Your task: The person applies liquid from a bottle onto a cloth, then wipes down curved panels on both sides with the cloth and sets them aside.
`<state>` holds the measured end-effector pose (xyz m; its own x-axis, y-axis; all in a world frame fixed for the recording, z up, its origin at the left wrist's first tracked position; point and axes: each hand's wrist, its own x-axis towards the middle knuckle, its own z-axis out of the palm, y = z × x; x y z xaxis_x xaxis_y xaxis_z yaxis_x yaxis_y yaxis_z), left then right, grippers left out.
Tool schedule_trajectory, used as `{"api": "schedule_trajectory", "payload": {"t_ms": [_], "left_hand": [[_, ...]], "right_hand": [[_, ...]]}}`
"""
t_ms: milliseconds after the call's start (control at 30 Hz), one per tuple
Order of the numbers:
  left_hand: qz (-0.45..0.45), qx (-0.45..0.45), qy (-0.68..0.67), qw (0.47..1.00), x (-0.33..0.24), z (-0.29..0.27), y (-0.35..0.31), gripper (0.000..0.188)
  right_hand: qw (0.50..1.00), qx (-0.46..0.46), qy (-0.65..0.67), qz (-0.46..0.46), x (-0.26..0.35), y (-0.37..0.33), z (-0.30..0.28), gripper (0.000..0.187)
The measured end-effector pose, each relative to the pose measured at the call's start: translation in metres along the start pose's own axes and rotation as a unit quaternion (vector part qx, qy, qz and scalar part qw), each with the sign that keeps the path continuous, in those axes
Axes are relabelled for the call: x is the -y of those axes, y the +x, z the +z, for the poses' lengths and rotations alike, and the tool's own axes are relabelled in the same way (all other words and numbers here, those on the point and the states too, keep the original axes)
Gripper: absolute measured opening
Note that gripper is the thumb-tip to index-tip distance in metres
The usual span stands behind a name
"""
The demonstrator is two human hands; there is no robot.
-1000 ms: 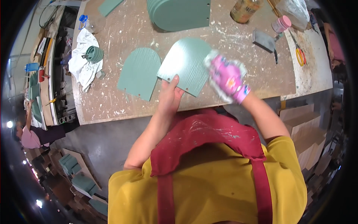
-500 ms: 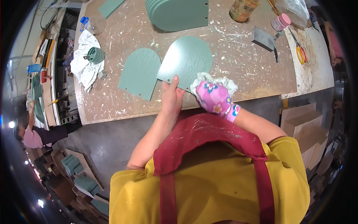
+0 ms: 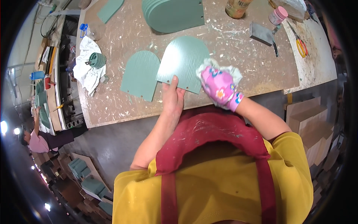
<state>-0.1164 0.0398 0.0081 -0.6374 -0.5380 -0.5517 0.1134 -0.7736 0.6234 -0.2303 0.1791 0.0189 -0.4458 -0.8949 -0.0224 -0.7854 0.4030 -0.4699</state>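
A glossy green round-topped panel (image 3: 182, 56), with small holes along its straight edge, is tilted toward me at the table's near side. My bare left hand (image 3: 173, 98) grips that lower edge, thumb on top and fingers underneath. On my right hand (image 3: 222, 86) is a pink flowered glove; it is closed over a crumpled whitish rag (image 3: 203, 64) against the panel's right edge. The gloved fingers are partly hidden by the rag. Just left of the held panel lies a second green panel (image 3: 141, 72) of the same shape, flat on the paint-marked table (image 3: 119, 35).
A stack of green panels (image 3: 171, 16) is at the far side. Leftward, a green tub (image 3: 97, 60) rests on a white cloth (image 3: 84, 71). To the right are a grey block (image 3: 261, 33), a jar (image 3: 236, 8), a pink-lidded bottle (image 3: 278, 15) and scissors (image 3: 301, 47). A person works far left.
My right hand has slid the rag up and rightward, from the panel's lower right corner to its right edge. The left hand keeps its grip.
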Motion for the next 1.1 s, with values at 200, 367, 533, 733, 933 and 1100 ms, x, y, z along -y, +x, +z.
{"api": "schedule_trajectory", "payload": {"t_ms": [200, 367, 533, 733, 933, 1100], "left_hand": [[0.006, -0.012, 0.011, 1.0, 0.001, -0.001, -0.001, 0.044], [-0.048, 0.003, 0.089, 0.995, -0.014, -0.007, -0.003, 0.038], [-0.196, 0.069, 0.508, 0.836, -0.06, -0.024, -0.017, 0.038], [0.446, 0.194, 0.715, 0.502, -0.036, 0.033, 0.049, 0.037], [0.451, 0.156, 0.764, 0.435, -0.008, 0.027, 0.067, 0.043], [0.448, 0.158, 0.761, 0.441, -0.006, 0.027, 0.066, 0.043]], "right_hand": [[0.996, -0.065, -0.044, -0.042, -0.01, -0.001, 0.016, 0.03], [0.998, -0.036, -0.01, 0.047, -0.048, 0.018, -0.045, 0.022], [0.987, -0.134, 0.086, 0.026, -0.058, 0.009, -0.048, 0.026], [0.995, -0.079, 0.01, -0.062, -0.032, 0.039, -0.045, 0.024], [0.991, -0.059, -0.051, -0.106, 0.01, -0.014, 0.015, 0.022], [0.996, -0.048, -0.03, -0.064, -0.019, 0.018, -0.009, 0.017]]}}
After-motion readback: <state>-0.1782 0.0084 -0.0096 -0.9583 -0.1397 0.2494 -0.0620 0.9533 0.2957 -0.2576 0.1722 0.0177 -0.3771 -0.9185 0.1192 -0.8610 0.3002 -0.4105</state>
